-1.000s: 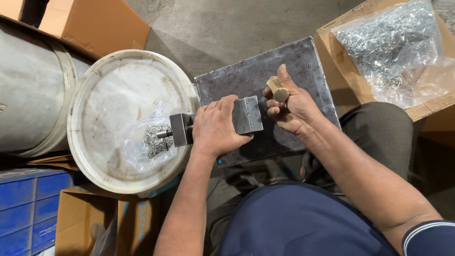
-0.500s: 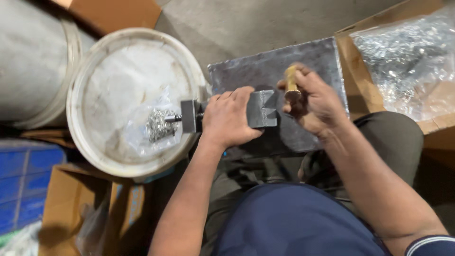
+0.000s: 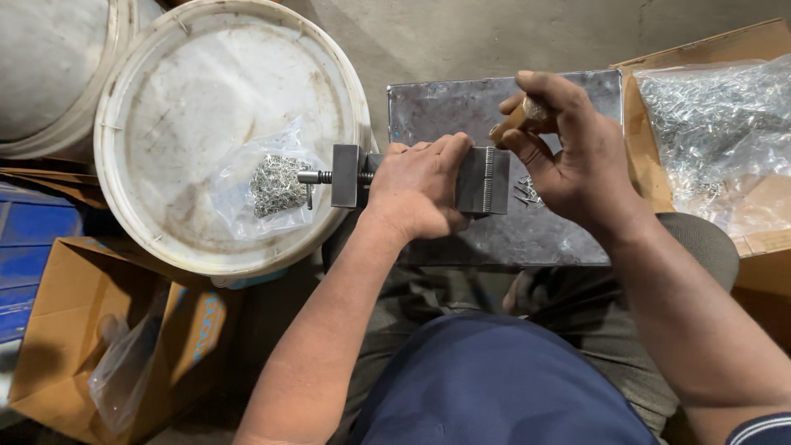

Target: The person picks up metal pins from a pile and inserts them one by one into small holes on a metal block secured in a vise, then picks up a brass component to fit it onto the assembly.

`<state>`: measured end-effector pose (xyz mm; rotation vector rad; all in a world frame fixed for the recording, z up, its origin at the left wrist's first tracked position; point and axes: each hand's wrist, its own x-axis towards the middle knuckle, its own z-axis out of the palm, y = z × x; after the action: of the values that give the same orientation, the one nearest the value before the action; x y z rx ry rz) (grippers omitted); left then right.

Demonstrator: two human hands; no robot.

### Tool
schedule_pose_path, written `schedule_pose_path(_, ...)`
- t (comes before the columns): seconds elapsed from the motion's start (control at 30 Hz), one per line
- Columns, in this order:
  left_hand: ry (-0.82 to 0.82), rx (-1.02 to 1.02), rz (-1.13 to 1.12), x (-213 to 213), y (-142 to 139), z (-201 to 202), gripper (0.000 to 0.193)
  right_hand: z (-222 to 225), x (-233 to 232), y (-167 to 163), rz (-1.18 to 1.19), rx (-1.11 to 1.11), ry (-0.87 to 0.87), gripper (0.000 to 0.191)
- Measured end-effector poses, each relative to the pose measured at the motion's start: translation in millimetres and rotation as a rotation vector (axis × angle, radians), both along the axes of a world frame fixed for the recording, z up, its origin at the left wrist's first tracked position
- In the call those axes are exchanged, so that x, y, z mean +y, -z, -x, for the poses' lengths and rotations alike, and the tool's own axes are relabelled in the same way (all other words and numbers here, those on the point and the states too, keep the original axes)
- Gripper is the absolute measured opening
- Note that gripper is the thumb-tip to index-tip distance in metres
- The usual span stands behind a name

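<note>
Resting beside the white bucket lid (image 3: pixel 189 99), a grey metal plate (image 3: pixel 445 107) carries a small steel vise (image 3: pixel 482 180) clasped by the left hand (image 3: pixel 420 194); the right hand (image 3: pixel 577 156) grips a wooden handle (image 3: pixel 515 122) near the plate's far edge.

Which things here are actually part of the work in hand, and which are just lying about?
In use:
left hand gripping the small metal vise
right hand holding a wooden-handled tool
loose pins on the steel plate

Lying about:
white bucket lid with a small bag of pins
large bag of pins
cardboard box
</note>
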<state>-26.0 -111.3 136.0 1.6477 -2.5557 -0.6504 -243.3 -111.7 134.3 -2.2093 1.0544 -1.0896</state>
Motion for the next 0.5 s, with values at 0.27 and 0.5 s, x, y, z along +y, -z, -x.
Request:
schedule_pose_path(0.27,-0.012,0.004,0.018,0.5,-1.5,-1.5,0.081,-11.8,-3.2,0.0,0.07,0.062,0.008,0.057)
schedule_pose_path(0.5,-0.006,-0.016,-0.032,-0.4,-0.2,-2.7,0.082,-3.6,0.1,1.9,0.054,-0.017,0.084,0.049)
